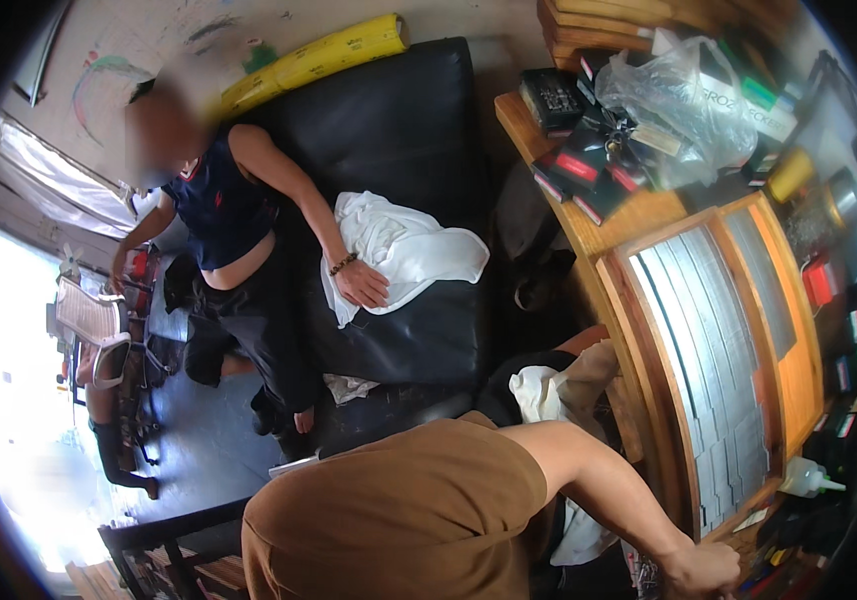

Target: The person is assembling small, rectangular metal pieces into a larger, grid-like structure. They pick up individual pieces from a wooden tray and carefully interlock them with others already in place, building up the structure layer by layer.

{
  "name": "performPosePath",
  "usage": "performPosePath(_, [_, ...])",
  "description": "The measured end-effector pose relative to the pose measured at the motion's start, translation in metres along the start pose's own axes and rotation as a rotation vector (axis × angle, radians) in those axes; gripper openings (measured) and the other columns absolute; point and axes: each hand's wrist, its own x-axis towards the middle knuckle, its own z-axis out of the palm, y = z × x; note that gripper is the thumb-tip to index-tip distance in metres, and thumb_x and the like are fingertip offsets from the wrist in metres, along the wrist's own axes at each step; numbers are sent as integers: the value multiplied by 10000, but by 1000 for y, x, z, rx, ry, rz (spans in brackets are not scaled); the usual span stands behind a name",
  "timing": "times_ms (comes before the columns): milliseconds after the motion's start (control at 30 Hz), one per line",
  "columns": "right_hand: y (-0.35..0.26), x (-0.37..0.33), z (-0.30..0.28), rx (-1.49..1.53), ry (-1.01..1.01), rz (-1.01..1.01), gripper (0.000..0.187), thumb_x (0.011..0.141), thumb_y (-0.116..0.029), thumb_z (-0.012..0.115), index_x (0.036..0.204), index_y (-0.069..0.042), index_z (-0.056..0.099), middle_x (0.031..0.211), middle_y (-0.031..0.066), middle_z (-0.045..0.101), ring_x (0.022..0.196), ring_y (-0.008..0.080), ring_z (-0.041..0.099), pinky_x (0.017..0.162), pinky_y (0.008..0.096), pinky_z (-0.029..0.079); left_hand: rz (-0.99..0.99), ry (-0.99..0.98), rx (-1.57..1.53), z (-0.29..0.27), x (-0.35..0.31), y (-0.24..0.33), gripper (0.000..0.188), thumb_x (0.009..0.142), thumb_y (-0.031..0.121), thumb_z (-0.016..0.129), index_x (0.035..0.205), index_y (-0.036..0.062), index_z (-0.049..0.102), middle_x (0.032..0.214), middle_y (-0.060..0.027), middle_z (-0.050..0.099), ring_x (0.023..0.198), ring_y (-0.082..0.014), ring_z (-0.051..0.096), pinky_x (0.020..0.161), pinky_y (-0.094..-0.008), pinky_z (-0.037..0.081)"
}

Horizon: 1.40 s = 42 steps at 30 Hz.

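A bare arm comes out of a brown sleeve low in the picture and stretches to the lower right; I take it as my left one. At its end my left hand (704,570) is closed beside the front edge of the wooden workbench (649,440). What its fingers hold, if anything, I cannot make out. My right hand does not show. Just beyond my forearm hangs a crumpled white cloth (546,393), close to the bench's side. On the bench stands a wooden-framed panel (704,370) of grey, shiny overlapping strips.
Another person leans on a black sofa (399,110), one hand (361,284) on a white garment (419,255). A yellow roll (319,62) lies along its back. Dark boxes (589,165), a plastic bag (684,110) and a squeeze bottle (806,478) crowd the right. An office chair (94,320) stands left.
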Motion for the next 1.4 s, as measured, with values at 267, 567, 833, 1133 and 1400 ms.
performPosePath(267, [65, -26, 22, 379, 93, 353, 282, 995, -127, 609, 1222, 36, 641, 1206, 165, 644, 1094, 248, 618, 953, 342, 498, -194, -112, -16, -33, 6, -3, 223, 617, 218, 810, 703, 28, 728, 702, -219, 675, 732, -383, 700, 663, -457, 561])
performPosePath(567, [-87, -78, 118, 1322, -441, 952, 98, 901, -21, 694, 968, 43, 660, 806, 52, 638, 631, 73, 559, 547, 198, 418, -1176, -473, -864, -138, -133, 22, 145, 939, 139, 703, 949, 0, 741, 846, -92, 755, 755, -151, 717, 604, -282, 532])
performPosePath(833, [-112, -69, 201, 1555, -282, 1165, 94, 953, -52, 647, 994, 25, 682, 714, 19, 625, 498, 39, 493, 428, 171, 367, -1441, -197, -1062, -172, -163, -25, 219, 978, 147, 667, 1101, -34, 677, 985, -126, 751, 897, -162, 738, 725, -230, 594])
performPosePath(1133, [-129, -69, 212, 1306, -252, 672, 159, 885, 10, 743, 1038, 44, 722, 916, 46, 674, 740, 75, 589, 624, 210, 481, -957, -209, -314, -187, -190, -9, 149, 935, 136, 700, 901, -9, 699, 761, -118, 710, 678, -154, 683, 569, -316, 492])
performPosePath(1400, [-157, -46, 239, 1085, -363, 53, 96, 831, -64, 810, 912, -32, 770, 790, 40, 574, 660, 140, 547, 578, 259, 449, -702, 138, 52, -199, -243, 21, 223, 802, -94, 666, 1007, -38, 735, 828, -180, 727, 751, -304, 732, 657, -329, 568])
